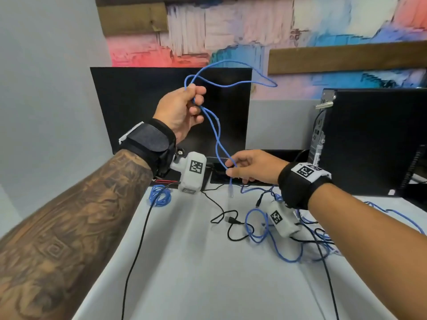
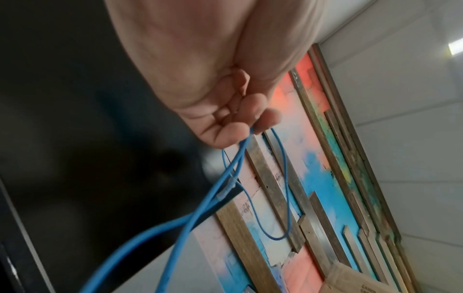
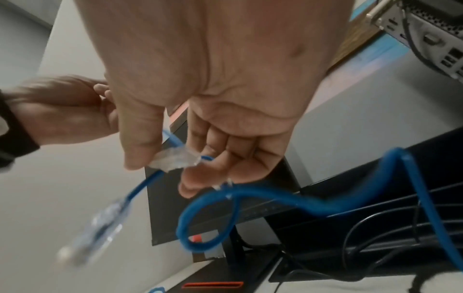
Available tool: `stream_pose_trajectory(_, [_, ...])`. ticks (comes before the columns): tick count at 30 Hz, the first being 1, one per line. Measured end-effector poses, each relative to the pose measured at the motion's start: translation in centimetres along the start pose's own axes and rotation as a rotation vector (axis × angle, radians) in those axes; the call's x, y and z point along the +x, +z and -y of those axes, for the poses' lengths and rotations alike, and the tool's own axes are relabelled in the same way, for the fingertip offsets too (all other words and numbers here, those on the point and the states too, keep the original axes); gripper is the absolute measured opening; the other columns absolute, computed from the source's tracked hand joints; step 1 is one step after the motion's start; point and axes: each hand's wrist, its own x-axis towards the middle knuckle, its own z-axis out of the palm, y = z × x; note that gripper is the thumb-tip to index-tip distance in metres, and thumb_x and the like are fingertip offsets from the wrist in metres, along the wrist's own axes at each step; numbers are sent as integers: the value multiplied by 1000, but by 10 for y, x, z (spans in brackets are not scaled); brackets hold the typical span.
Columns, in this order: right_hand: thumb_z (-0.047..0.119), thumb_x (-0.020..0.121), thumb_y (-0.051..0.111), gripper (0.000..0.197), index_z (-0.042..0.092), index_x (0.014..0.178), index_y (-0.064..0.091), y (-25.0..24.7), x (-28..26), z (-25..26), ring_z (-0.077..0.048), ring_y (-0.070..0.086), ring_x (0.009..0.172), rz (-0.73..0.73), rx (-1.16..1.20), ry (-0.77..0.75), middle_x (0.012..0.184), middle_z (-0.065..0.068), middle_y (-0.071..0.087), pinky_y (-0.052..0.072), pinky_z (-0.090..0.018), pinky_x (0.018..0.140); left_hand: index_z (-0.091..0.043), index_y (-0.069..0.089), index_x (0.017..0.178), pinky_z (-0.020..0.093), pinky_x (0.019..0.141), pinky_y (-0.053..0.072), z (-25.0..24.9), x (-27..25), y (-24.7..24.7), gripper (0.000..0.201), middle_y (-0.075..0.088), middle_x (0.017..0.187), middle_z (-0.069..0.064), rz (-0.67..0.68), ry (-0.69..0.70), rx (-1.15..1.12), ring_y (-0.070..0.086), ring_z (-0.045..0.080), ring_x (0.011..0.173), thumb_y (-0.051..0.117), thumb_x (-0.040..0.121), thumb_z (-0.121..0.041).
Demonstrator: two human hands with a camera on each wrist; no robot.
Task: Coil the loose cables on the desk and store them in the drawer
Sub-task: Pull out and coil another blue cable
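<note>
A thin blue network cable (image 1: 217, 132) hangs in loops between my two hands above the desk. My left hand (image 1: 184, 107) is raised in front of the monitor and grips the gathered loops; a long loop arcs up and right from it. In the left wrist view the fingers (image 2: 240, 126) curl round the blue strands (image 2: 225, 182). Lower down, my right hand (image 1: 245, 167) pinches the cable near its end, and the clear plug (image 1: 230, 191) dangles below. The right wrist view shows thumb and fingers on the cable (image 3: 175, 146), plug (image 3: 95, 228) blurred.
A coiled blue cable (image 1: 159, 196) lies at the desk's back left. Tangled blue cables (image 1: 286, 245) and black cables (image 1: 231, 221) spread over the right of the grey desk (image 1: 196, 273). A black monitor (image 1: 138, 100) and a computer tower (image 1: 374, 139) stand behind.
</note>
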Motion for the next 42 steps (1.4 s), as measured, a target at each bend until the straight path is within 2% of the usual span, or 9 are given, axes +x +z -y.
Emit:
stream_pose_trajectory(7, [11, 91, 67, 24, 7, 115, 67, -2, -1, -51, -15, 63, 62, 42, -224, 236, 85, -7, 72, 50, -18, 54, -10, 62, 99, 21, 49, 34, -20, -1, -31, 27, 41, 55, -9, -144, 26, -63, 28, 4, 43, 40, 108, -24])
stream_pose_trajectory(12, [52, 87, 67, 47, 23, 124, 64, 12, 2, -46, -17, 62, 112, 10, -334, 169, 120, 6, 65, 49, -32, 99, -9, 64, 102, 21, 48, 33, -18, -4, -36, 28, 38, 55, -9, -106, -5, 35, 26, 6, 45, 42, 107, -25])
stream_pose_trajectory(15, [70, 81, 62, 69, 40, 141, 49, 43, -2, -20, -8, 47, 124, 257, -415, 138, 135, 19, 46, 37, -29, 106, -11, 65, 102, 22, 49, 33, -8, -6, -35, 28, 38, 56, -9, -50, -53, 145, 26, 6, 46, 42, 106, -27])
stream_pose_trajectory(20, [50, 84, 71, 44, 34, 125, 66, 75, -4, -42, -11, 60, 108, 421, -586, 167, 120, 11, 63, 44, -24, 97, -10, 66, 105, 24, 51, 37, 6, -16, -38, 29, 39, 59, -7, 104, -171, 331, 28, 7, 49, 42, 106, -27])
stream_pose_trajectory(25, [35, 83, 75, 9, 27, 86, 77, 37, -19, -68, 4, 59, 63, 337, -568, 225, 67, 17, 66, 48, -14, 65, -8, 68, 107, 27, 56, 38, 15, -20, -49, 32, 41, 60, -7, 182, -252, 416, 29, 11, 56, 42, 106, -27])
stream_pose_trajectory(29, [40, 77, 79, 17, 23, 77, 78, 4, -31, -94, -9, 62, 71, 341, -681, 354, 69, 11, 69, 54, -31, 82, -7, 68, 109, 26, 56, 40, 23, -22, -50, 34, 43, 63, -6, 221, -299, 418, 31, 9, 53, 43, 106, -28])
stream_pose_trajectory(32, [49, 76, 75, 29, 20, 73, 76, -16, -42, -94, -12, 57, 66, 373, -774, 434, 67, 6, 65, 51, -27, 69, -5, 67, 110, 24, 56, 41, 27, -27, -46, 34, 45, 65, -4, 270, -355, 414, 34, 9, 52, 42, 106, -28])
stream_pose_trajectory(38, [74, 85, 48, 61, 23, 64, 73, -37, -45, -34, -13, 63, 66, 75, -944, 332, 64, 5, 67, 55, -32, 73, -6, 66, 107, 26, 59, 45, 40, -31, -40, 30, 53, 72, -1, 353, -383, 372, 39, 9, 52, 43, 106, -26])
stream_pose_trajectory(42, [56, 92, 55, 34, 31, 111, 67, -24, -38, -2, -17, 59, 105, -439, -703, -117, 116, 5, 65, 48, -31, 87, -7, 66, 107, 25, 58, 42, 46, -33, -33, 28, 54, 72, 0, 423, -405, 406, 40, 10, 54, 44, 105, -24])
